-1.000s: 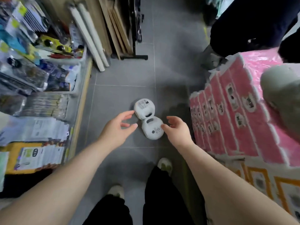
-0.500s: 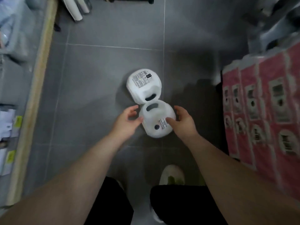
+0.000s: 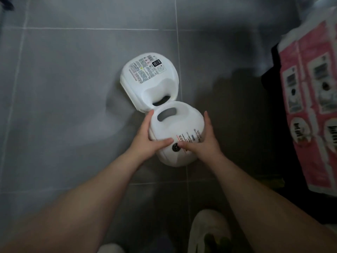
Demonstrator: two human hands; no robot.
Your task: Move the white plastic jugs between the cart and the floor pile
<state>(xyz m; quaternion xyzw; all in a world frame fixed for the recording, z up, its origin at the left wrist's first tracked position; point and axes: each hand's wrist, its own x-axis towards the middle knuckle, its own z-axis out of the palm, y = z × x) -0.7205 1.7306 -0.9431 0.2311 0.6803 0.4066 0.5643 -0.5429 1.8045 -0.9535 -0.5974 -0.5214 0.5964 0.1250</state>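
Two white plastic jugs stand side by side on the grey tiled floor, seen from above. The near jug (image 3: 179, 123) has a handle slot on top and printed text near its front. My left hand (image 3: 147, 139) grips its left side, thumb laid across the top. My right hand (image 3: 204, 141) grips its right side, thumb across the top toward the left thumb. The far jug (image 3: 145, 77) carries a printed label and touches the near one at the handles; neither hand touches it.
Pink wrapped multipacks (image 3: 310, 99) are stacked at the right edge, close to my right forearm. My light shoe (image 3: 207, 232) stands on the floor tiles (image 3: 63, 88) below the jugs. Bare tiles stretch to the left and beyond the jugs.
Both hands reached down from above the jugs and closed round the near jug. The view dropped much closer to the floor; shelves and the other person left the frame.
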